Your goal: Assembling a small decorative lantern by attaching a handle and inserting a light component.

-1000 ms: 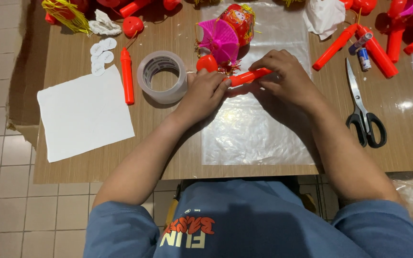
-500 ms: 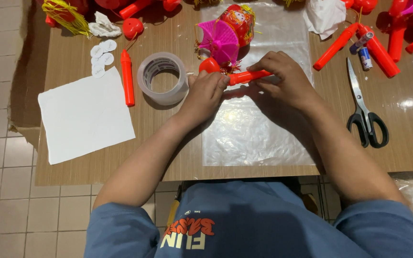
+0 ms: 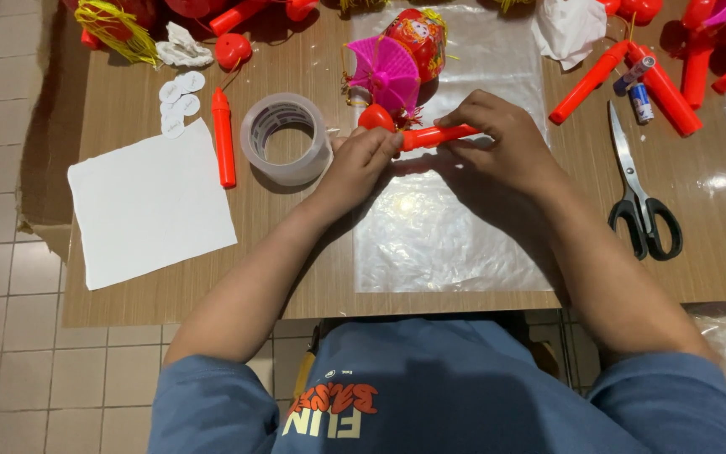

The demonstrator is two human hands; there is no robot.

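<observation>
Both hands on 1 orange plastic handle stick (image 3: 437, 135), held over the clear plastic sheet (image 3: 447, 235) on the wooden counter (image 3: 296, 252). My left hand (image 3: 361, 164) pinches its red bulb end; my right hand (image 3: 497, 143) closes round the shaft. Pink paper lantern (image 3: 384, 76) just beyond, looks unattached. Several orange sticks (image 3: 665, 84) lie unused.

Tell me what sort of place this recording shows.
Probably a home or small-workshop craft table on a tiled floor. Both hands, left hand and right hand, hold an orange plastic stick; a tape roll, scissors and more orange sticks lie around.
</observation>
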